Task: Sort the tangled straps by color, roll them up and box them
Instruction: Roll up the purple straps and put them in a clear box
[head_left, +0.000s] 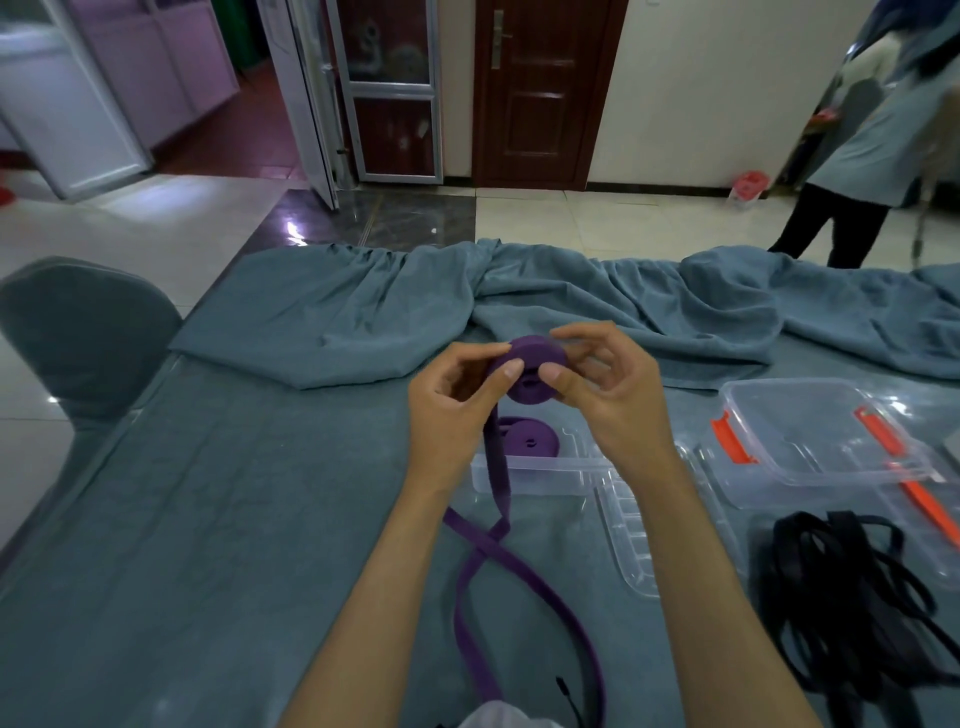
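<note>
The room was tiled, with a dark wooden door (540, 88) at the back and a standing person (872, 156) at the far right. A worktop (208, 519) draped in blue-grey cloth filled the lower view, the cloth bunched in folds (571, 291) along the far edge. A grey chair (83, 332) stood at its left side.

On the right of the worktop lay a pile of black straps (852, 587), loose and still tangled. I judged this colour separated but not yet rolled. Beyond it sat a clear box with orange latches (810, 436), with no strap visible inside. Just left of it sat a second clear box (540, 467), which held one finished purple roll (530, 439). A clear lid (639, 535) lay flat between the boxes and the black pile.

I held a partly wound purple roll (535, 374) above the second box. My left hand (452, 410) pinched its near side, thumb against the coil, and guided the incoming strap. My right hand (608, 384) closed its grip on the other side, thumb on the face and fingers curled behind.

The loose purple tail (483, 566) dropped from the left hand, crossed itself on the cloth and ran toward the near edge. A long length remained unwound.

I assessed progress as roughly early-to-middle: one purple roll boxed, one in hand, and all black straps outstanding.
</note>
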